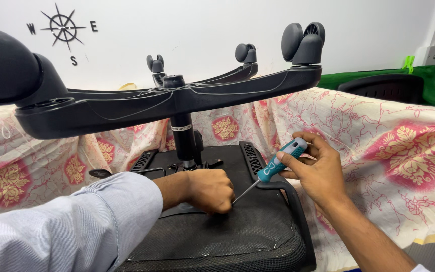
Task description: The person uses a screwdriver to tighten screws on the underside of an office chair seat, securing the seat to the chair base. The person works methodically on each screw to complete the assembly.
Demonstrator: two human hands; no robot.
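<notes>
- Right hand: fingers clamped on the teal-and-grey handle of a screwdriver, gripped near the handle's top end. The shaft slants down and leftward from this hand.
- Screwdriver tip: it ends at the knuckles of the left hand; the point of contact is hidden behind those fingers and cannot be made out.
- Left hand: curled into a fist, resting on the black underside of an upturned office chair seat. Whether it pinches anything cannot be told; fingertips are tucked out of sight.
- Grey-blue sleeve covers the left forearm and runs off the lower left edge.
- Above and behind both hands: the chair's five-star base on its central column, casters pointing up. The nearest caster, far left, is blurred and cut off by the frame.
- Armrest loop: sits directly under the right hand.
- Patterned cream-and-pink cloth spreads beyond the right hand, under the seat.
- Seat front edge is cropped at the bottom.
</notes>
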